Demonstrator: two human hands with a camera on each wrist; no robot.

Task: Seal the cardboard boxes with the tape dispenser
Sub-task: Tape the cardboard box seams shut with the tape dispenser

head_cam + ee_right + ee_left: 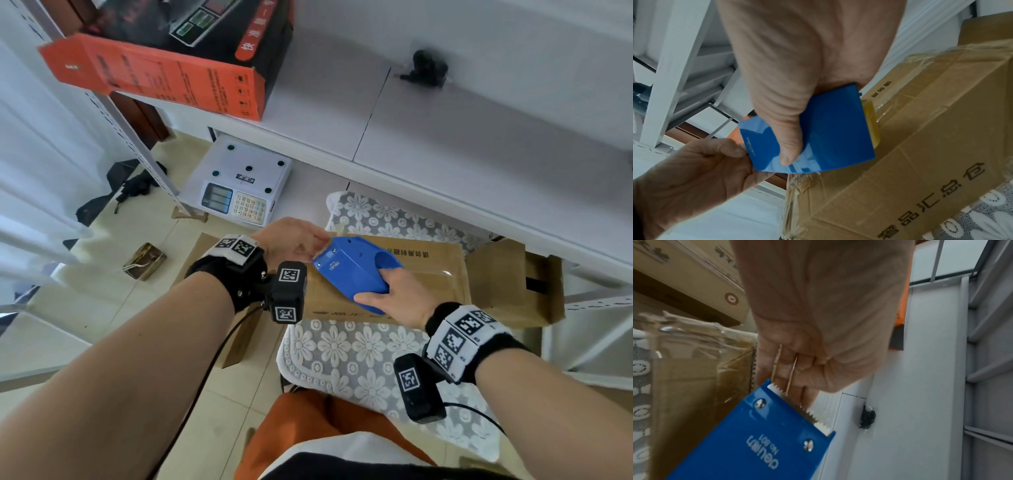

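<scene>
A blue tape dispenser (352, 270) hovers over the left end of a brown cardboard box (431, 274) that lies on a lace-covered seat. My right hand (380, 291) grips the dispenser's body, thumb on its blue side (818, 129); the yellowish tape roll (871, 123) sits just above the box top (920, 146). My left hand (320, 245) is at the toothed blade end (813, 415), its curled fingers (795, 382) pinching the free end of clear tape. Clear tape lies wrinkled over the box's end (694, 353).
An open cardboard box (513, 284) stands right of the taped one, under a white shelf (445, 137). A red-black carton (164, 58) overhangs the shelf at upper left. An electronic scale (239, 185) and flat cardboard (205, 253) lie left. The lace cloth (359, 353) reaches toward me.
</scene>
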